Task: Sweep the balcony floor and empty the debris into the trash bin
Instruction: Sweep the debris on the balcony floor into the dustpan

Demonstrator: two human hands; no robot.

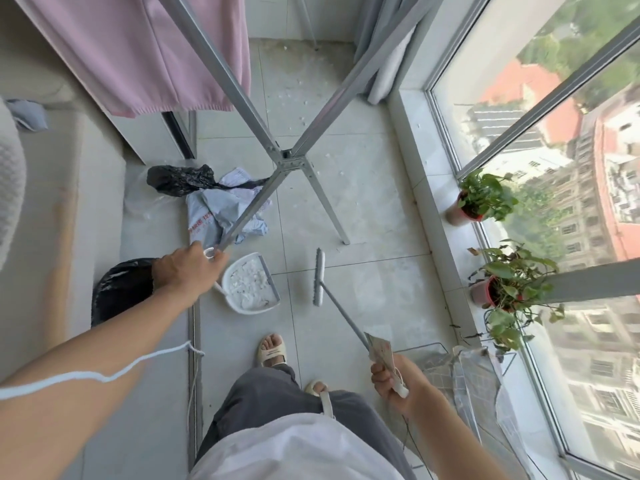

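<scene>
- Left hand (188, 268) curled round the top of the dustpan's upright handle; fingers closed on it, just beside the foot of a drying rack leg (242, 220).
- Dustpan (250, 283) sits flat on the tiled floor (374, 271) directly ahead of that hand, heaped with white scraps; open mouth faces right, toward the broom.
- Trash bin (121, 289), black liner, stands just left of and nearer than the hand, touching distance by the look of it. Judgement: the pan only needs to swing leftward across the floor rail to reach it; left arm is the nearer one.
- Right hand (393, 379) gripping the end of the broom handle, fingers wrapped, with a paper tag pinned against the shaft.
- Broom (319, 277): handle runs diagonally from right hand up and left; head lies crosswise, near the pan's mouth but apart from it.
- In the way: rack leg crosses right over the dustpan handle; a lift may have to clear it. Crumpled plastic bags (221, 206) lie just beyond the pan.
- More white scraps (298, 102) scattered on far tiles under the rack, so sweeping looks unfinished.
- Around: pink cloth (138, 53) hanging left; two potted plants (485, 199) on the window sill right; wire basket (440, 358) beside right hand.
</scene>
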